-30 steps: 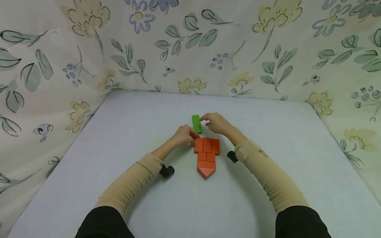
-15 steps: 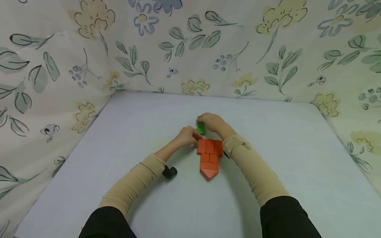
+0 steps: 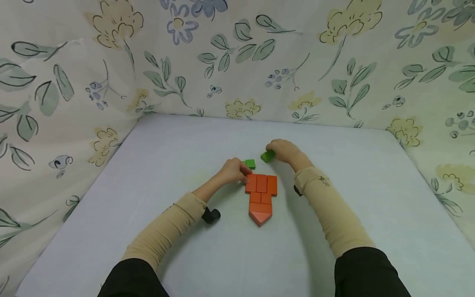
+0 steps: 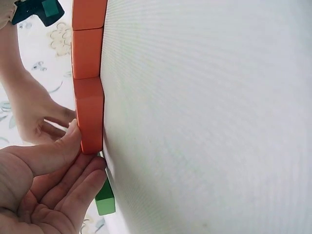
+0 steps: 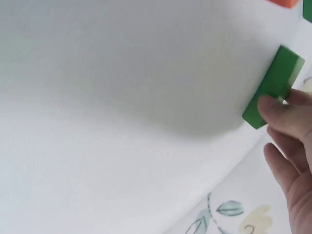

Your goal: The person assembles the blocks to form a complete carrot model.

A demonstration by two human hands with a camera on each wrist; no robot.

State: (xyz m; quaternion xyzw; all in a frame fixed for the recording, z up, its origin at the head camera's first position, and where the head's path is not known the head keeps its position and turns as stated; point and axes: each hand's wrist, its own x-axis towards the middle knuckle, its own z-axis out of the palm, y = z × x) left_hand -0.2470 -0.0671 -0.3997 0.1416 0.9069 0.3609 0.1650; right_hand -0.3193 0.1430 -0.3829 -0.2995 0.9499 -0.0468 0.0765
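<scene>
Several orange blocks lie flat on the white table, fitted together in an arrow-like shape with a triangular block at the near end. My left hand holds the far left orange block; in the left wrist view the thumb lies on its side and the fingers are at its end. Just beyond, green blocks lie on the table, partly hidden by that hand. To their right, my right hand pinches a green rectangular block between thumb and fingers, close to the tabletop.
The white table stretches around the blocks on all sides. Floral cloth hangs behind it and along both sides. A small black wrist device sits under the left sleeve, near the tabletop.
My right hand reached over the upright-lying green block, took hold of it and moved it right, away from the other green pieces. The left hand stays at the orange block.
</scene>
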